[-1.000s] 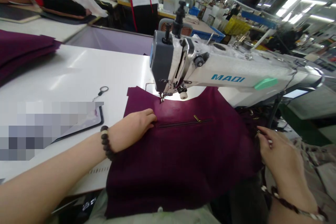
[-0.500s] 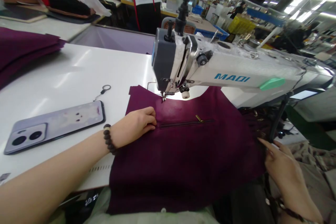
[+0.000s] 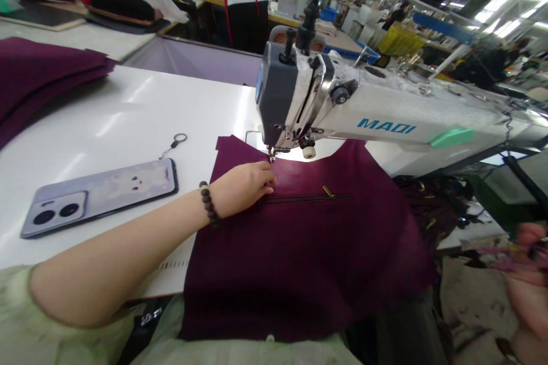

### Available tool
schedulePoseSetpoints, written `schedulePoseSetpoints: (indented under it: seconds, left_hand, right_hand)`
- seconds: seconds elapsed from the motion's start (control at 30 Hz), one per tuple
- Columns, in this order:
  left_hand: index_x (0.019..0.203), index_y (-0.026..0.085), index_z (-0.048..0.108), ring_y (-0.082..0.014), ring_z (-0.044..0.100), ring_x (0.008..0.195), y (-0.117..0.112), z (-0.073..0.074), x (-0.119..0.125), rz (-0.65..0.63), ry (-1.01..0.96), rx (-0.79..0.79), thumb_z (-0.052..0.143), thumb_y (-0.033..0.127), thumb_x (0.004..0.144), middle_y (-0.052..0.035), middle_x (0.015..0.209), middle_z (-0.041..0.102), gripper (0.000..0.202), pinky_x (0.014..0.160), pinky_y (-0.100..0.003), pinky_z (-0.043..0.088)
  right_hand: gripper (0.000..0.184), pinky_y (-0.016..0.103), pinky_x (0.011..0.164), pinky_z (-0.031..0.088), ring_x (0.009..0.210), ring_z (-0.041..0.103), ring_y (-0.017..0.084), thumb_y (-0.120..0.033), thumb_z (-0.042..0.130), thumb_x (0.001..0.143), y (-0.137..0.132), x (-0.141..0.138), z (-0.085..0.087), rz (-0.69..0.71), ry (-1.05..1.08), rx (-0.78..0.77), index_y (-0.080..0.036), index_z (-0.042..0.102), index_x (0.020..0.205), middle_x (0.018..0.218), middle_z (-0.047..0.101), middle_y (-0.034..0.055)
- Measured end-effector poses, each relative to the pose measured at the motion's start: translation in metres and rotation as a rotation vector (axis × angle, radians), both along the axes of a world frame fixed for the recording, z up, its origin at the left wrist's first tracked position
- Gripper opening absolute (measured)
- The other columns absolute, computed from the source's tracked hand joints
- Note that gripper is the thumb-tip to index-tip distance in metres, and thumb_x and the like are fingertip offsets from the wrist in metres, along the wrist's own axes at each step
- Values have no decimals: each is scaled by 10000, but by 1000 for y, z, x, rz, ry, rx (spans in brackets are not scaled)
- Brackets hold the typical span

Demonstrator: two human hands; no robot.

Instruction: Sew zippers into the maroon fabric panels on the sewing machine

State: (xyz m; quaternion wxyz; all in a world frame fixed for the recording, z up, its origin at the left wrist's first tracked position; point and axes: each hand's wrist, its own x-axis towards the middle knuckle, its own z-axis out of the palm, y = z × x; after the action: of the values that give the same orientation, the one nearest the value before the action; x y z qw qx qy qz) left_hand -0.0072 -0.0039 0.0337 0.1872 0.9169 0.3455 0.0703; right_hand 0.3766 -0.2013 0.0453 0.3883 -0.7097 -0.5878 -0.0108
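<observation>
A dark purple panel (image 3: pixel 299 262) with a zipper (image 3: pixel 308 199) and a brass zipper pull (image 3: pixel 329 191) lies under the sewing machine (image 3: pixel 385 108), its lower part hanging toward my lap. My left hand (image 3: pixel 244 185) rests on the panel just below the presser foot (image 3: pixel 272 154), fingers curled and pressed together. What they pinch, if anything, is hidden. At the right edge, away from the panel, my right hand (image 3: pixel 528 285) is blurred and partly cut off. Its fingers are closed around a thin pink object (image 3: pixel 499 256), too smeared to name.
Left of the panel, a phone (image 3: pixel 107 194) with a ring strap (image 3: pixel 178 138) lies on the white table (image 3: pixel 171 102). Stacked purple pieces (image 3: pixel 47 77) are at the far left. Dark pieces with brass pulls (image 3: pixel 432 205) sit beneath the machine arm. Another person (image 3: pixel 244 5) stands behind.
My left hand has slid up and right toward the presser foot. My right hand has left the panel's right edge, moved right, and now has a pink object in it.
</observation>
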Motion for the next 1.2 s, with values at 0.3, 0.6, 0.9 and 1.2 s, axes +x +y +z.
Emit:
schedulePoseSetpoints:
  seconds: [0.3, 0.6, 0.9, 1.2]
  left_hand:
    - [646, 145, 606, -142, 559, 667, 18, -11, 18, 41, 1, -196, 653, 218, 724, -13, 708, 601, 116, 599, -219, 387]
    - [757, 135, 566, -100, 546, 538, 26, -11, 1, 36, -69, -340, 502, 219, 826, 24, 616, 554, 125, 537, -191, 402]
    - [622, 138, 559, -144, 543, 701, 8, -10, 15, 65, -83, -252, 625, 193, 732, -33, 834, 551, 140, 632, -241, 410]
    - [738, 134, 549, -115, 512, 620, 20, -10, 1, 90, -139, -318, 552, 203, 792, 16, 672, 529, 87, 569, -201, 389]
  right_hand:
    - [231, 410, 863, 492, 951, 601, 205, -315, 516, 804, 70, -121, -46, 179, 581, -165, -191, 589, 984, 987, 610, 84]
    - [293, 430, 783, 464, 946, 501, 264, -144, 422, 831, 59, -109, -38, 167, -807, -311, -165, 624, 1042, 1069, 505, 144]
    - [225, 282, 679, 449, 739, 552, 160, -150, 364, 880, 89, -127, -24, 537, -588, -293, -140, 589, 894, 808, 585, 66]
    - [348, 301, 619, 366, 711, 514, 181, -324, 395, 912, 107, -190, -17, 400, -640, -353, -185, 545, 1194, 778, 549, 55]
